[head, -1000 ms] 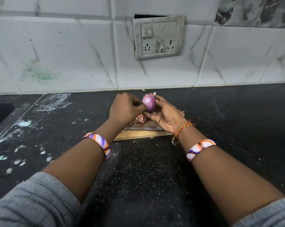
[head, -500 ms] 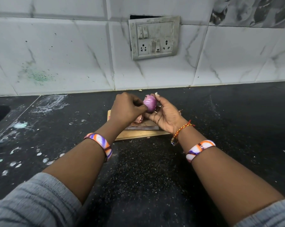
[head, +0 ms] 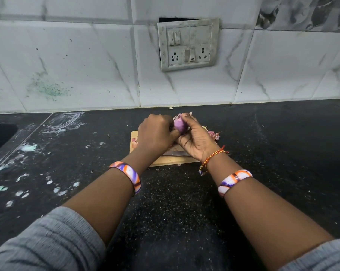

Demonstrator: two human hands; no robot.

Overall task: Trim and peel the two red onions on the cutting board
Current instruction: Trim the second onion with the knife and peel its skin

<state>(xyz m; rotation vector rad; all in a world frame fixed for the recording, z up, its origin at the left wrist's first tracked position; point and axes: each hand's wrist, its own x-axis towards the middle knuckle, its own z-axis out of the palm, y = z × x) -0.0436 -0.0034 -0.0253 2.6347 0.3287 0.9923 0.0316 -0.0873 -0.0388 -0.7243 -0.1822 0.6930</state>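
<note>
Both hands hold one onion above the board: the right hand cups it, grip curled round its far side, and the left hand pinches its near side. Peel scraps lie just right of the grip, on the board's edge and the tabletop.

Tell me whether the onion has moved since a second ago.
No: the onion stays above the cutting board, below the switch plate, at most slightly lower.

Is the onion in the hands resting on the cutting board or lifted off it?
Lifted. The onion is gripped between the left hand and right hand, above the cutting board.
</note>
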